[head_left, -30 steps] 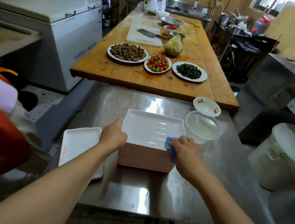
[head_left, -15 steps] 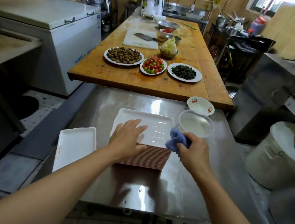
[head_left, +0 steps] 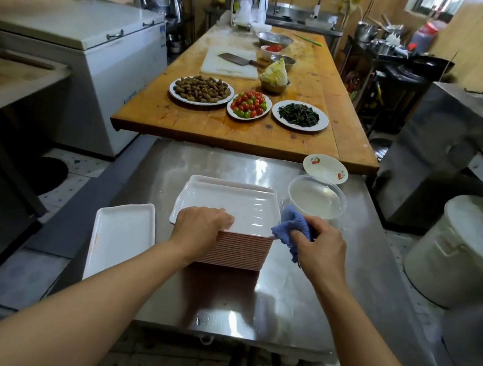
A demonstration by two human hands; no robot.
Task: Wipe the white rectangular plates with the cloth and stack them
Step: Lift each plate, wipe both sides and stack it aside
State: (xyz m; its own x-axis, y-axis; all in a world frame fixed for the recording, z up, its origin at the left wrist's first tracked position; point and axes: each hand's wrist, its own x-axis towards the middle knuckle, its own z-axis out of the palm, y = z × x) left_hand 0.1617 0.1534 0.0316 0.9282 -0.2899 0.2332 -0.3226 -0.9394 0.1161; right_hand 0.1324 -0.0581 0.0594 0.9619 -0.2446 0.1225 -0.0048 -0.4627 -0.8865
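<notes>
- The left hand (head_left: pixel 203 223) grips the near left edge of the top plate (head_left: pixel 231 208), with its fingers (head_left: pixel 224 214) curled over the rim onto the white inside.
- That top plate sits skewed and tilted on the stack of plates (head_left: pixel 238 250), its near edge raised above the pink ribbed sides of the pile.
- The right hand (head_left: pixel 319 246) holds a bunched blue cloth (head_left: pixel 290 229), fingers wrapped round it; the cloth touches the near right corner of the top plate.
- The stack stands in the middle of the steel bench (head_left: pixel 296 294).
- A single white plate (head_left: pixel 121 238) lies flat at the left edge of the bench, apart from the stack.
- A clear tub (head_left: pixel 316 199) stands just right of the stack, with a small cherry-patterned bowl (head_left: pixel 325 169) behind it.
</notes>
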